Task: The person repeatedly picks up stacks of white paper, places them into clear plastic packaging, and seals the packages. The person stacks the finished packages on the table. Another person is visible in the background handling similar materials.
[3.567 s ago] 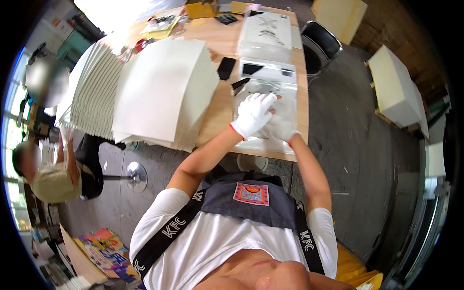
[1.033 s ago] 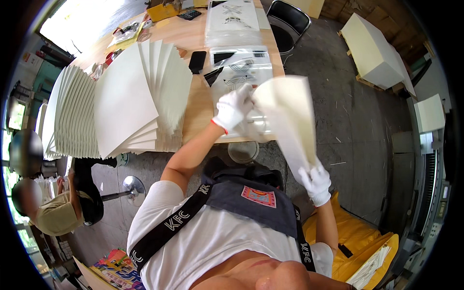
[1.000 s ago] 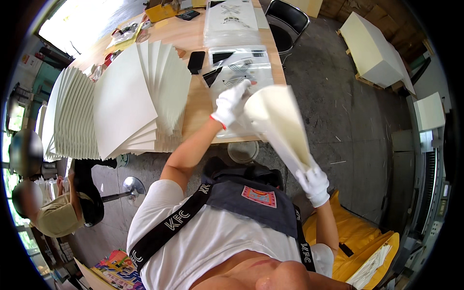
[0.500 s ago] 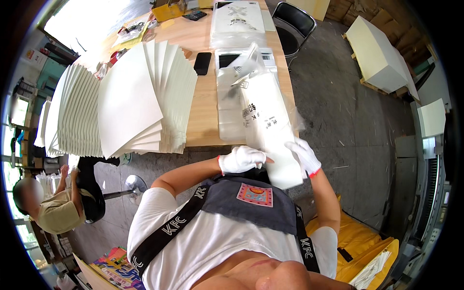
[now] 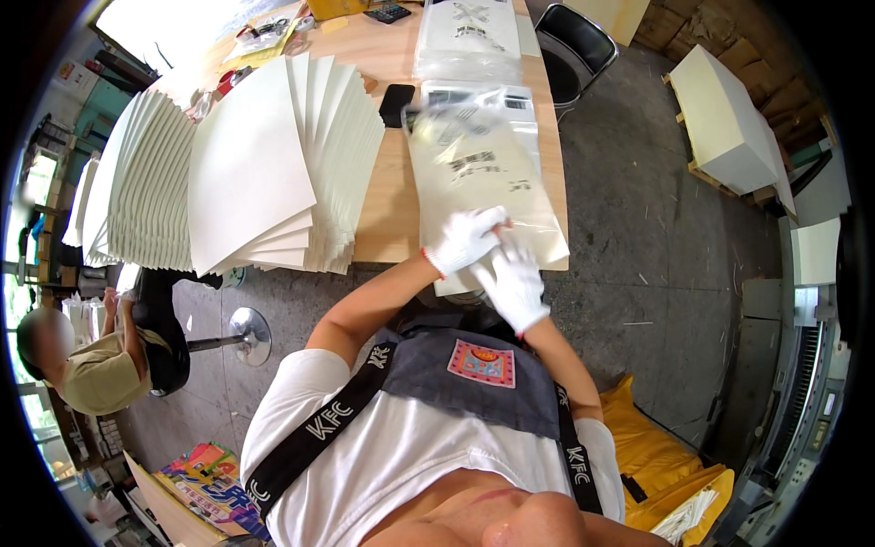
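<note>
From my head camera, looking down, both my hands wear white gloves and meet at the near end of a clear plastic bag (image 5: 483, 178). The bag has a flat pale sheet inside and dark print on it. It lies on the wooden desk (image 5: 392, 228), and its near end sticks out over the desk edge, right under my grip.

My left hand (image 5: 465, 239) lies on the near end of the bag with its fingers curled and pressed together on the plastic. My right hand (image 5: 513, 284) is just below it, touching it. Its fingers are stretched out flat and close together on the bag's edge. I cannot tell if a finger is tucked under the plastic.

To do this step well, I think I should keep the bag flat, press the edge down evenly from one side to the other, and not let the end hanging off the desk bend.

Left of my grip, well apart, is a big fanned stack of white sheets (image 5: 264, 164). Past my grip, near the far end of the bag, lies a black phone (image 5: 396, 92). Farther still is a pile of filled bags (image 5: 469, 36). Far to the left, down by the floor, another person (image 5: 91, 365) sits.
</note>
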Motion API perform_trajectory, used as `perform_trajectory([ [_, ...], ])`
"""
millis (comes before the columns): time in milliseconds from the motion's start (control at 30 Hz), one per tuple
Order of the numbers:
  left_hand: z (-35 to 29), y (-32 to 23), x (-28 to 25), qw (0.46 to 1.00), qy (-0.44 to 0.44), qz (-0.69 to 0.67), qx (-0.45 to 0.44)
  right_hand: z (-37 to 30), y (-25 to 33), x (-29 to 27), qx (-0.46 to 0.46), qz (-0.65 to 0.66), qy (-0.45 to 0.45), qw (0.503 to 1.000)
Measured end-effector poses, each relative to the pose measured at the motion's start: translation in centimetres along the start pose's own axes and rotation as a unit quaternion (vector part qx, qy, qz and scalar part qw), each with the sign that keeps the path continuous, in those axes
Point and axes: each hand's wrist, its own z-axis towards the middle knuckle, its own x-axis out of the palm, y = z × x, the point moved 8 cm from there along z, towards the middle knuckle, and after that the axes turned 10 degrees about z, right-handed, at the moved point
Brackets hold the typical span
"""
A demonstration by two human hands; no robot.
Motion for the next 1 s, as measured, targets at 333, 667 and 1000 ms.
perform_trajectory([
  [333, -13.4, 4.8, -0.8, 0.982, -0.035, 0.186, -0.017, -5.5, -11.8, 2.7, 0.264, -0.131, 0.124, 0.947],
  [667, -25.0, 7.5, -1.8, 0.914, 0.034, -0.219, -0.339, -12.3, -4.2, 1.9, 0.078, -0.112, 0.296, 0.945],
  [1000, -16.3, 8.2, -3.0, 0.943, -0.026, -0.096, -0.319, -5.7, -6.4, -2.0, 0.142, -0.023, 0.093, 0.985],
])
